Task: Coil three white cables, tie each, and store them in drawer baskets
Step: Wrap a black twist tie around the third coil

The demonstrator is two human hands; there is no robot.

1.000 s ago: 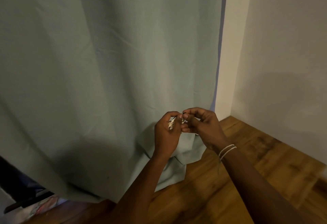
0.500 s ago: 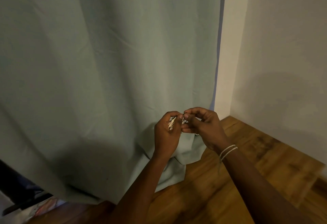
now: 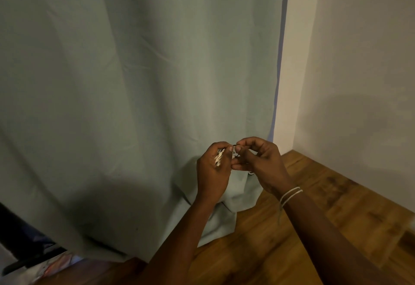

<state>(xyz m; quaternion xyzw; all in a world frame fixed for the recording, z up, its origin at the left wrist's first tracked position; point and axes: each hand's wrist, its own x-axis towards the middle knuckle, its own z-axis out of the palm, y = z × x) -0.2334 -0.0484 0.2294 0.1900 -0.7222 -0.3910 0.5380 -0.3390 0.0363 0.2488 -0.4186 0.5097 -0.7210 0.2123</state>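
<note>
From the head view, the left hand [image 3: 213,170] grips a small bundle of coiled white cable [image 3: 219,158], held up in front of the pale green curtain [image 3: 134,104]; the right hand [image 3: 260,163] pinches something thin and dark at the bundle's top, probably the tie, too small to be sure; a pale string bracelet [image 3: 289,194] sits on that wrist; wooden floor [image 3: 314,228] below, no drawer or basket visible. The risk, I'd say, is the coil springing loose if the left grip slackens before the tie closes; or the tiny tie slipping from the fingertips.
</note>
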